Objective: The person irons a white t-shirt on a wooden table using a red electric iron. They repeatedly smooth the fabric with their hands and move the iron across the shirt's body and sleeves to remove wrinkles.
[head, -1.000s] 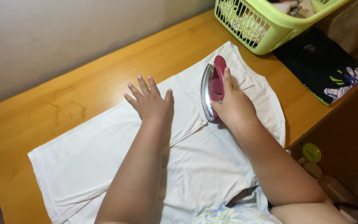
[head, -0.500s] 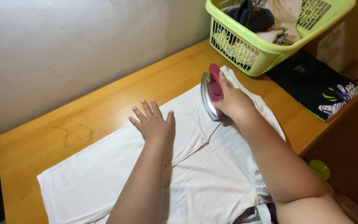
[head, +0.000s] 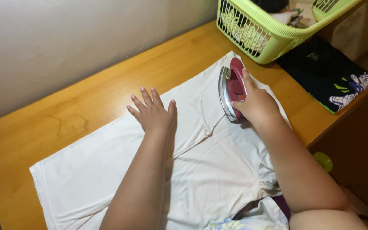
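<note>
A white T-shirt (head: 107,166) lies spread flat on an orange wooden table (head: 107,81). My left hand (head: 153,111) presses palm down on the shirt's middle, fingers apart, holding the cloth still. My right hand (head: 256,104) grips the handle of a dark red iron (head: 231,87) with a shiny metal soleplate. The iron rests on the shirt's far end, close to the folded sleeve and collar area.
A lime green laundry basket (head: 273,32) with clothes stands at the table's far right corner. A folded black printed shirt (head: 329,72) lies beside it. A pale wall runs along the table's far edge. A small green lid (head: 323,162) sits below the table's right edge.
The iron has slid a little along the shirt's far end in my right hand. My left hand stays pressed on the cloth. The camera view has shifted slightly.
</note>
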